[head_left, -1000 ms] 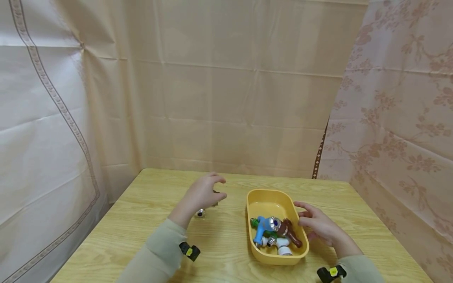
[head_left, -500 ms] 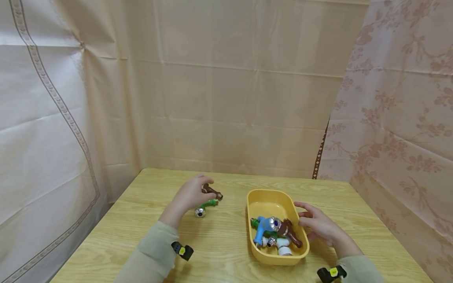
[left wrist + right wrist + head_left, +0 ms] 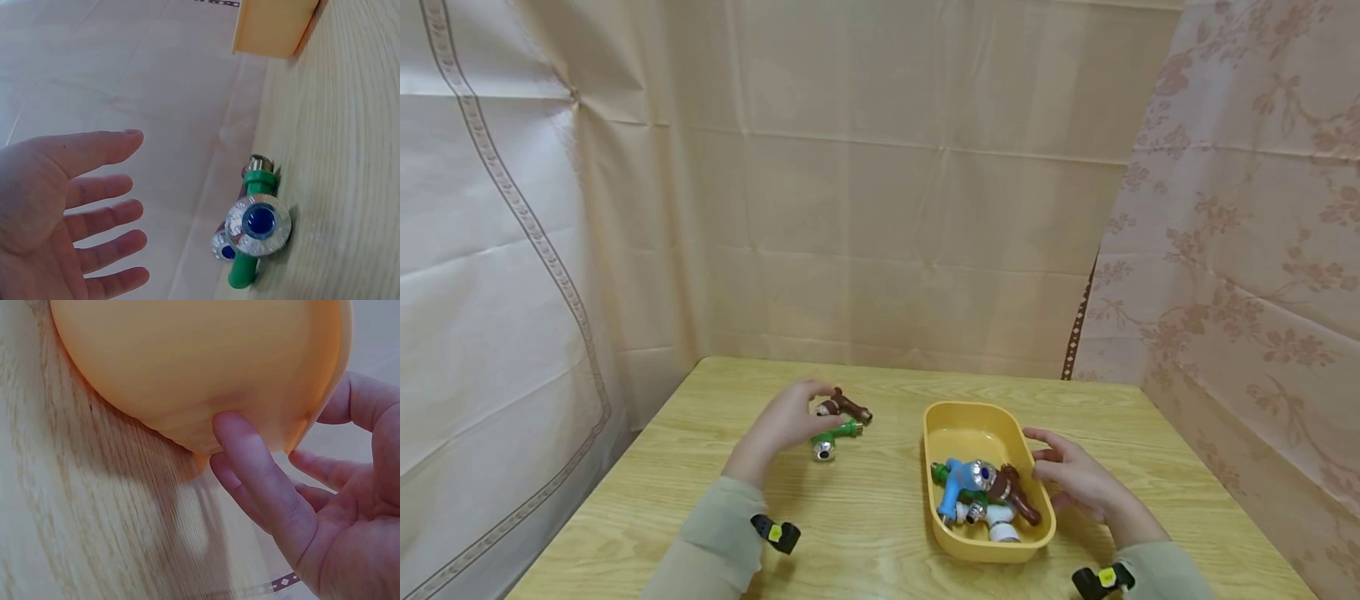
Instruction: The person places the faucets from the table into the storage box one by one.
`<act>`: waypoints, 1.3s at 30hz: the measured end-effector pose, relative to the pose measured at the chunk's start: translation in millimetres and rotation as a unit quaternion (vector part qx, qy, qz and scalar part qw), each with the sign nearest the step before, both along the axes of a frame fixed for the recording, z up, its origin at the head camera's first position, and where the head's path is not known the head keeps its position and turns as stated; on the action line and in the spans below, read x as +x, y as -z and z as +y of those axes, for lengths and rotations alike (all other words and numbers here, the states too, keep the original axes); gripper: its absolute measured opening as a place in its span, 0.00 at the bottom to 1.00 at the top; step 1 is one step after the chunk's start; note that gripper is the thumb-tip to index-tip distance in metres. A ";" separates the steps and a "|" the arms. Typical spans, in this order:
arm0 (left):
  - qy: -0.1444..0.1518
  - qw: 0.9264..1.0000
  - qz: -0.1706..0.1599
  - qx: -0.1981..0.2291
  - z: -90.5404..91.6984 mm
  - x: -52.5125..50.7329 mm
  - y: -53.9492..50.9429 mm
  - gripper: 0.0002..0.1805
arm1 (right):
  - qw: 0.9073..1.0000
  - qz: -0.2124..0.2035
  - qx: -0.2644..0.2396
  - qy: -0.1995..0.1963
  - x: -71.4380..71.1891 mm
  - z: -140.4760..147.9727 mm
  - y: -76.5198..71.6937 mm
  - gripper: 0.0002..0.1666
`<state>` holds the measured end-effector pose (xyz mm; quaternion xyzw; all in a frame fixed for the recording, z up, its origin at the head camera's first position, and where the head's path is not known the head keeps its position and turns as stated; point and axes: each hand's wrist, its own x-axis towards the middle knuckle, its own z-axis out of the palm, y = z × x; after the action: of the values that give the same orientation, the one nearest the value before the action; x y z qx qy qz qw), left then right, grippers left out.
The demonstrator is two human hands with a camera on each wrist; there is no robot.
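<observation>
My left hand (image 3: 786, 423) hovers beside two toy-like taps on the table, its fingers spread and holding nothing; the left wrist view shows its palm (image 3: 31, 206) bare. The green tap (image 3: 842, 432) with a silver, blue-centred knob (image 3: 258, 225) lies nearer me, the brown tap (image 3: 852, 407) just behind it. My right hand (image 3: 1078, 477) is at the right side of the yellow tub (image 3: 977, 550), and in the right wrist view its fingers (image 3: 250, 462) rest along the tub's outer wall (image 3: 200, 356), loosely bent.
Inside the tub lie a blue tap (image 3: 953, 492), a brown tap (image 3: 1018, 500), white pieces (image 3: 1002, 525) and green parts (image 3: 938, 472). The wooden table (image 3: 850, 533) is bordered by a beige curtain (image 3: 887, 208) behind and patterned cloth (image 3: 1262, 250) at the right.
My left hand has drawn back to the left, away from the taps, uncovering the brown and green ones. The right hand and the tub have stayed put.
</observation>
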<state>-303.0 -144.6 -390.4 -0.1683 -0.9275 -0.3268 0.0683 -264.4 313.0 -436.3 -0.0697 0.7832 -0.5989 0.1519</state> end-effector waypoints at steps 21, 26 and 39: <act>0.000 0.998 -0.058 0.001 -18.5 -10.8 22.1 0.37 | 1.000 -0.008 -0.004 0.004 -0.9 -0.9 0.8 0.47; 0.001 0.998 -0.064 0.000 -19.5 -12.8 26.2 0.37 | 1.000 -0.005 0.003 0.010 -0.7 -0.4 1.1 0.47; 0.004 0.997 -0.081 -0.006 -18.3 -13.9 34.0 0.36 | 1.000 -0.003 -0.001 0.008 -0.2 0.9 2.0 0.47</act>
<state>-316.8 -162.8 -424.4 -0.1456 -0.9313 -0.3339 -0.0096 -264.6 313.9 -438.3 -0.0622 0.7825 -0.6013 0.1495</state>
